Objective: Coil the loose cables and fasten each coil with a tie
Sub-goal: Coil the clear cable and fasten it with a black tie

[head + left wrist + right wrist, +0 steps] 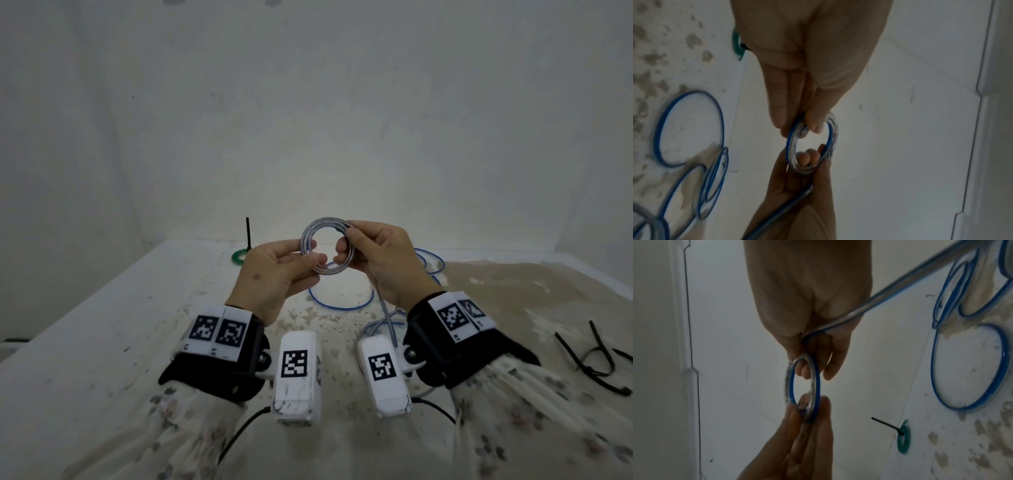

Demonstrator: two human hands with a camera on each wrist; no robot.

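Observation:
A small coil of clear cable with a blue core (322, 221) is held upright above the table between both hands. My left hand (308, 253) pinches its left side, thumb over fingers. My right hand (346, 245) pinches the right side. In the left wrist view the coil (835, 128) sits between the left fingertips (781, 125) and the right hand (812, 162). The right wrist view shows the cable's tail (900, 283) running from the right hand (813, 369) to loose loops (937, 369) on the table.
A green coil (239, 257) bound with a black tie (885, 425) lies at the table's far left. Several loose black ties (592, 359) lie at the right. Blue cable loops (342, 305) spread under the hands on the stained white table (102, 325). A wall stands behind.

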